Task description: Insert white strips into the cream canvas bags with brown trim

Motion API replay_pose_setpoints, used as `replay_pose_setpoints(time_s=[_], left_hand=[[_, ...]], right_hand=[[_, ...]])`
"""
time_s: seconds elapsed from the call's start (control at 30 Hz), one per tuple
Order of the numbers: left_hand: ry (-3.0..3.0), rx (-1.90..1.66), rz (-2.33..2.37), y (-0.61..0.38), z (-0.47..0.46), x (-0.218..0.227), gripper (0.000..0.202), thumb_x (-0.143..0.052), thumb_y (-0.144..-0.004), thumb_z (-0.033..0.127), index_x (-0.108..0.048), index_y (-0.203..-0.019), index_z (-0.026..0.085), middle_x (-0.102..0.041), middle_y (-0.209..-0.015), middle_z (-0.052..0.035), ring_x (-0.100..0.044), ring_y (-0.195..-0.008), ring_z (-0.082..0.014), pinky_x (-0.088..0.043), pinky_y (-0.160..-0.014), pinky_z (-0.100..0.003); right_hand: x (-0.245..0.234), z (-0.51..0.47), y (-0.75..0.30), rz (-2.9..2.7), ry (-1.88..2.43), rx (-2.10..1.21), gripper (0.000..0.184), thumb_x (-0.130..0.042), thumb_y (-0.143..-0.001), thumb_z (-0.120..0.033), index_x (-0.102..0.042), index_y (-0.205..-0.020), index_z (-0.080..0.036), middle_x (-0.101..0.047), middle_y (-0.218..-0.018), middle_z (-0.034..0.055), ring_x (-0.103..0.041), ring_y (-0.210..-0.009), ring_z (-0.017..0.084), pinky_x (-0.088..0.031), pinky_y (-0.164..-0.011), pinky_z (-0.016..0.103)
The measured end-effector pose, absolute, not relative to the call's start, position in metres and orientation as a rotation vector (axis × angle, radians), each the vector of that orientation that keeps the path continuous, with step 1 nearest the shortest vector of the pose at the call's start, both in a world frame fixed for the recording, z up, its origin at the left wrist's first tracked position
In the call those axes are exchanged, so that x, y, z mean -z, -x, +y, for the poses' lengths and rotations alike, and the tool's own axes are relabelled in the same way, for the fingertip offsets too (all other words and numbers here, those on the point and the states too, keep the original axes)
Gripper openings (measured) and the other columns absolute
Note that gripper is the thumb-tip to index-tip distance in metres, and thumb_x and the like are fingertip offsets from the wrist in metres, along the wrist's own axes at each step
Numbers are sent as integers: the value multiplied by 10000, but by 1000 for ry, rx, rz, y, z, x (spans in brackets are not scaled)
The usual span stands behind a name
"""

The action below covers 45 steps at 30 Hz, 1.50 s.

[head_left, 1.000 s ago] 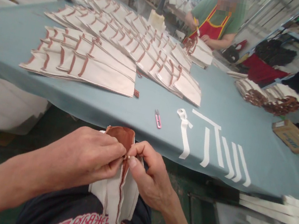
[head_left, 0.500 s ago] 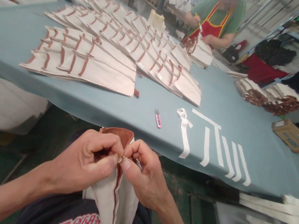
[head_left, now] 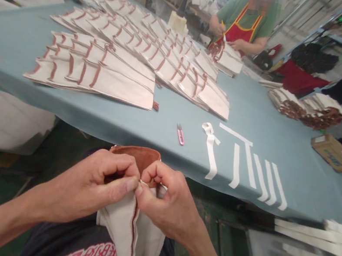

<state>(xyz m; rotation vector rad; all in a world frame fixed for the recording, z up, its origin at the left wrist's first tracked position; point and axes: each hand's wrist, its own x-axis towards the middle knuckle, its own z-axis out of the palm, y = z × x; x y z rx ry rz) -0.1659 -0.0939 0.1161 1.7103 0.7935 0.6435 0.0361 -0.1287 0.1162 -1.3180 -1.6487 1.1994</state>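
A cream fabric pouch [head_left: 152,235] with a brown lining and a brown-edged seam rests against my lap, its mouth gaping toward the table. My left hand [head_left: 108,183] pinches the top edge of the pouch beside the seam, thumb against forefinger. Right beside it, my right hand [head_left: 164,193] grips the same edge, and the two thumbs nearly touch. What lies exactly between the fingertips is hidden. Beyond the hands, a pink thread snipper [head_left: 180,135] lies on the blue-grey table [head_left: 173,115].
Overlapping rows of cream pouches [head_left: 125,84] with brown trim cover the table's left and middle. White fabric strips [head_left: 235,166] lie near the front edge. A cardboard box [head_left: 335,152] sits at right. Across the table, a person in a red apron [head_left: 241,30] handles similar pieces.
The mouth of the pouch has opened wider, showing more brown lining. My right hand has shifted slightly, and both hands keep their pinch. The co-worker's hand with the yellow tool has lowered slightly.
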Motion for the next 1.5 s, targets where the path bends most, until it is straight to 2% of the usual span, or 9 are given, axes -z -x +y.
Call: replay_pose_setpoints(time_s=[0.1, 0.3, 0.43, 0.6, 0.73, 0.93, 1.13, 1.37, 1.5], left_hand=[[-1594, -565, 762, 168, -95, -117, 329, -687, -973, 362, -559, -717, 200, -446, -647, 84, -360, -579, -92, -301, -499, -183], [-1475, -448, 640, 171, -95, -117, 319, -669, -997, 391, -569, -763, 200, -473, -652, 75, -351, -584, -100, -290, -509, -192], [-1533, -425, 717, 171, -95, -116, 316, -673, -998, 386, -629, -760, 184, -542, -650, 53, -400, -581, -100, -319, -510, -176], [-1574, -464, 773, 171, -95, -113, 341, -660, -1031, 407, -711, -780, 182, -599, -654, 28, -493, -588, -116, -395, -516, -168], [-1654, -530, 740, 175, -97, -113, 336, -648, -1058, 366, -756, -793, 190, -647, -669, 23, -532, -587, -115, -431, -535, -165], [-1713, -538, 769, 179, -101, -116, 315, -651, -1056, 338, -791, -805, 210, -718, -693, 30, -605, -600, -105, -464, -558, -144], [-1804, -541, 886, 170, -113, -113, 306, -613, -1013, 282, -683, -725, 205, -609, -639, 56, -509, -555, -95, -373, -498, -173], [-1648, -440, 885, 167, -120, -102, 273, -583, -969, 307, -614, -719, 202, -550, -633, 62, -418, -559, -99, -302, -500, -202], [-1506, -368, 854, 170, -117, -106, 253, -603, -937, 343, -570, -724, 210, -558, -648, 60, -392, -560, -98, -291, -487, -202]], right_hand=[[-118, -128, -41, -1652, 1313, -1252, 139, -695, -797, -222, -571, -736, -229, -546, -635, -71, -433, -563, 99, -310, -510, 235], [-120, -127, -59, -1660, 1092, -1541, 131, -763, -899, -284, -661, -875, -206, -655, -759, -34, -533, -643, 112, -435, -573, 216], [-125, -130, -62, -1763, 1109, -1361, 38, -723, -935, -211, -694, -911, -204, -702, -800, -22, -578, -667, 116, -464, -605, 222], [-125, -132, -59, -1971, 1095, -939, 139, -641, -941, -116, -672, -860, -225, -746, -823, -8, -629, -727, 144, -522, -748, 277], [-120, -132, -60, -2045, 1031, -712, 139, -652, -935, -129, -667, -853, -240, -763, -801, -3, -654, -721, 163, -516, -755, 307], [-121, -130, -60, -2080, 985, -724, 139, -666, -984, -166, -695, -875, -246, -787, -779, -14, -677, -671, 148, -506, -694, 281], [-118, -134, -53, -2028, 1038, -663, 135, -607, -841, -117, -633, -793, -240, -734, -696, -21, -635, -595, 132, -450, -612, 257], [-104, -138, -45, -1776, 1185, -1062, 120, -597, -841, -167, -561, -758, -247, -595, -641, -68, -452, -515, 98, -405, -561, 234], [-108, -133, -49, -1872, 1126, -1143, 120, -618, -877, -160, -591, -787, -235, -618, -680, -61, -483, -564, 102, -394, -590, 232]])
